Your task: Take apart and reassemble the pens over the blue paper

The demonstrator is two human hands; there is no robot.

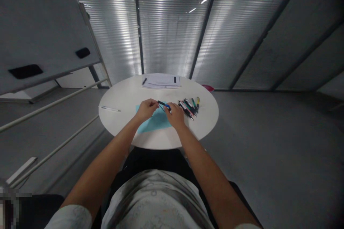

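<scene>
Over a light-blue sheet point(154, 125) on the table, my right hand point(176, 115) grips a black and blue pen point(163, 104) by its blue end. The pen's black end points toward my left hand point(146, 110), whose fingers are pinched together close to it. A thin dark line runs between the hands below the pen; whether it is a slim part or a shadow I cannot tell. What the left fingertips hold is too small to make out. Just right of my right hand lies a pile of several pens point(190, 108), black, white, green and yellow.
The round white table point(126, 125) carries a stack of papers point(161, 81) at its far side, with dark items on it. A white pen point(110, 108) lies near the left edge. A whiteboard point(48, 25) on a metal frame stands left; blinds-covered glass panels point(166, 35) rise behind.
</scene>
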